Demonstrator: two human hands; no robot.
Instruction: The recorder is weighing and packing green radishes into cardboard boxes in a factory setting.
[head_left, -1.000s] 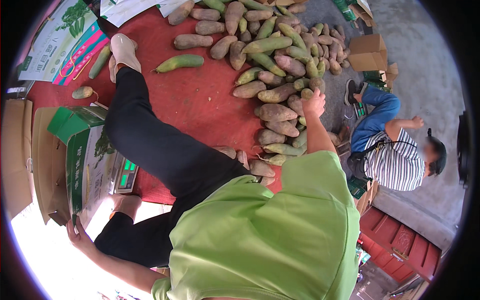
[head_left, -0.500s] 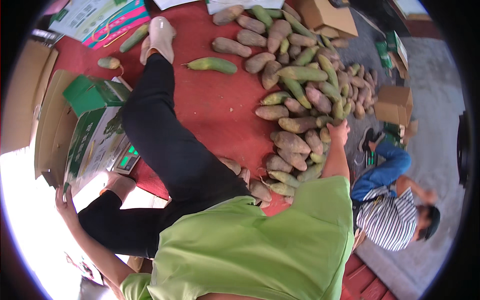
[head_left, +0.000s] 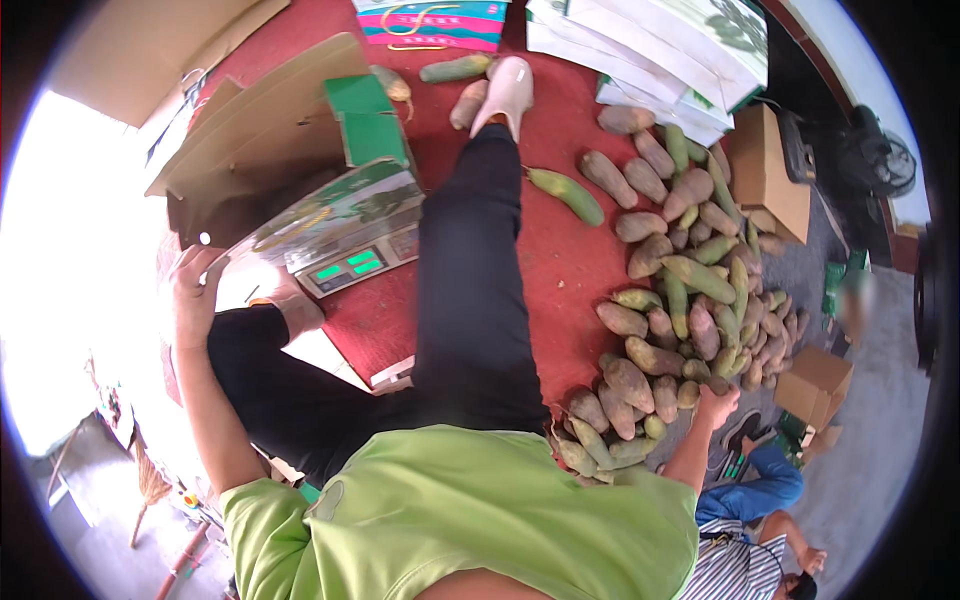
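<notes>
My left hand (head_left: 192, 285) pinches the near edge of an open cardboard carton (head_left: 270, 130), printed green and white on its outer side. The carton stands on a digital scale (head_left: 350, 262) with lit green displays. Away to the right, my right hand (head_left: 718, 403) is at the near right edge of a heap of long green and pinkish-brown radishes (head_left: 700, 280). Its fingers curl around the end of one brownish radish (head_left: 716, 384), largely hidden by the hand. Inside the carton it is dark, and I cannot make out the contents.
A lone green radish (head_left: 568, 195) lies on the red mat beside my leg. White printed cartons (head_left: 650, 50) and a pink-blue box (head_left: 430, 25) stand at the far side. Brown boxes (head_left: 765, 175) flank the heap. A person in a striped shirt (head_left: 740, 565) sits at right.
My view has turned, so the scene sits differently in the picture. My left hand stays at the carton's edge, and my right hand remains at the same part of the heap.
</notes>
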